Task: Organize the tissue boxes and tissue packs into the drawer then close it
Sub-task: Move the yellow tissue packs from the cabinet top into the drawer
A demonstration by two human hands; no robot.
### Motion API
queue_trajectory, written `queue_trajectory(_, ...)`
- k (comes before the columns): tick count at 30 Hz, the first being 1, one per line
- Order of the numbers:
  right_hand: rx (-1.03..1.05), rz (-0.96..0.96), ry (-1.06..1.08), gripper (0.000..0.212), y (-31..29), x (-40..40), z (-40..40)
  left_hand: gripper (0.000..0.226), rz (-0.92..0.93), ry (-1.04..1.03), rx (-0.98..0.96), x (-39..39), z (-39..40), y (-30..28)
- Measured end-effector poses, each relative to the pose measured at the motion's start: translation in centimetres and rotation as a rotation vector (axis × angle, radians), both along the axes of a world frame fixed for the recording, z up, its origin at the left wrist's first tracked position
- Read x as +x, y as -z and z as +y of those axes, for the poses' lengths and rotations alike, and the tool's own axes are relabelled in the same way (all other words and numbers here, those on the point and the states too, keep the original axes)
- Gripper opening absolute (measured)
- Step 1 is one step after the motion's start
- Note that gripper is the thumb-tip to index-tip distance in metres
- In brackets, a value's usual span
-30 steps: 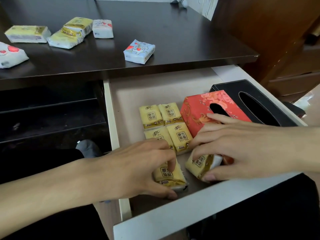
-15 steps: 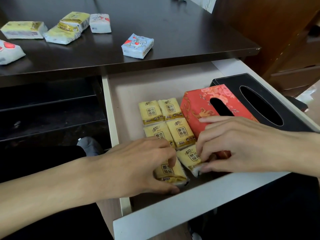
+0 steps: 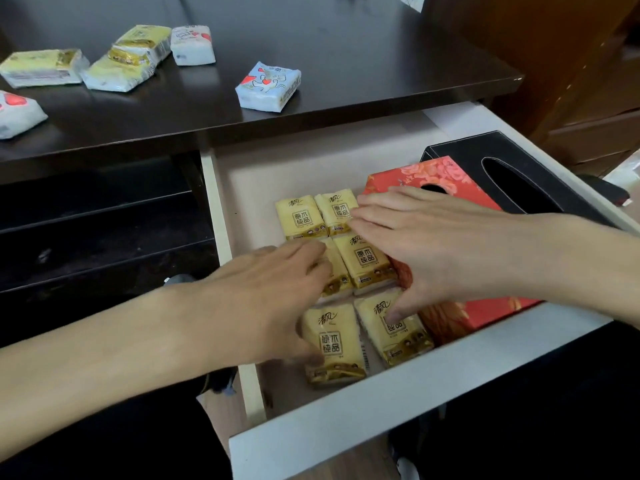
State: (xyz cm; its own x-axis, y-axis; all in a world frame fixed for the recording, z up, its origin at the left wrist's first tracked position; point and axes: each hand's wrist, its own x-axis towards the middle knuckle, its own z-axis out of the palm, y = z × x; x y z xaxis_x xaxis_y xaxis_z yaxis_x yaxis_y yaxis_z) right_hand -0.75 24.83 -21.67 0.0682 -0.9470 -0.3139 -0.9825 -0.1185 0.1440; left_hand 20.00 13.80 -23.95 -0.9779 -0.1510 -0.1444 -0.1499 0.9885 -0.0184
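Observation:
The open white drawer holds several yellow tissue packs in two columns, a red floral tissue box to their right and a black tissue box beyond it. My left hand lies flat over the left column, fingers spread, beside the front-left pack. My right hand is spread above the right column and the red box, its thumb resting on the front-right pack. Neither hand grips anything.
On the dark desk top lie a blue-white tissue pack, a white pack with hearts, yellow-white packs and another white pack at the left edge. Dark shelves sit left of the drawer.
Both hands let go of the two front packs, which now lie flat in the drawer. The hands opened and moved up over the columns.

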Motion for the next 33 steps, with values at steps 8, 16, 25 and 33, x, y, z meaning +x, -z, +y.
queue_trajectory(8, 0.023, 0.305, -0.111, 0.122, 1.2, 0.9, -2.5, 0.095, 0.021, -0.037, -0.098, -1.0, 0.7, 1.1)
queue_trajectory(16, 0.033, 0.266, -0.105, 0.102, 0.8, 1.1, -2.3, 0.085, 0.071, -0.012, -0.15, -1.7, 0.7, 1.1)
queue_trajectory(25, -0.018, 0.122, -0.065, 0.094, 0.0, 1.3, -1.8, 0.083, 0.12, -0.037, -0.115, -1.7, 0.3, 1.1)
queue_trajectory(33, -0.393, -0.36, 0.141, 0.027, -2.5, 0.2, -4.2, 0.042, 0.477, -0.306, 0.11, -0.2, -4.9, -5.0)
